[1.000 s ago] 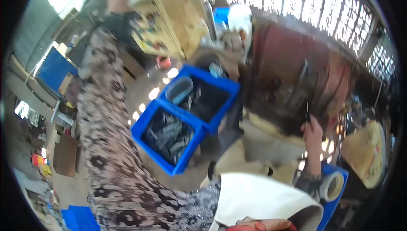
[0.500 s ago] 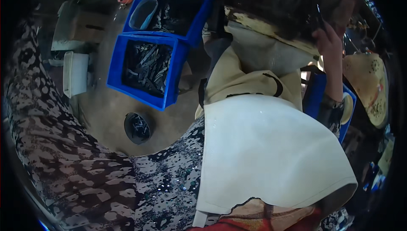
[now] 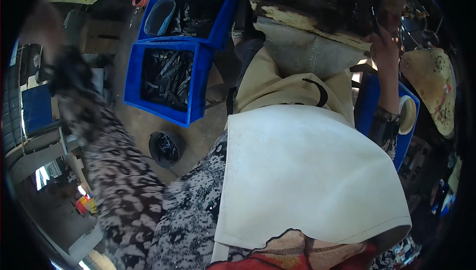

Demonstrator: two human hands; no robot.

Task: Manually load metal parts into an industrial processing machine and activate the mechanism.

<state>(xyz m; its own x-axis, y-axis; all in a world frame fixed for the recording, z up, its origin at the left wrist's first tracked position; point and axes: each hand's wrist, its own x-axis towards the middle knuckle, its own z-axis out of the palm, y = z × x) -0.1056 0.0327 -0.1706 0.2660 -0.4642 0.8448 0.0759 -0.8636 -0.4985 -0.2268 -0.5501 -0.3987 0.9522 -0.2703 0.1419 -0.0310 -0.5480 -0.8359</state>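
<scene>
My right hand [image 3: 386, 47] is at the upper right, by the edge of the dark bench [image 3: 342, 2]. Its fingers are closed round a thin, dark, pen-like tool [image 3: 374, 18] that points upward. What its tip meets is lost in shadow. On the far left my left arm, in a patterned sleeve [image 3: 111, 146], stretches out and away from my body. My left hand [image 3: 43, 25] at its end is dim and smeared, so its fingers cannot be made out. A white apron [image 3: 312, 171] covers my lap.
Two blue crates [image 3: 131, 84] with thin dark metal-looking strips stand left of the bench; the farther one also holds a clear plastic tub [image 3: 159, 17]. A dark bucket [image 3: 166, 149] with small pieces is on the floor. Right of me is a blue crate [image 3: 407, 143] with a pale ring-shaped thing.
My left arm has swung outward, and its hand has come into view at the upper left. My right hand keeps its place with the thin tool. The whole view has shifted slightly.
</scene>
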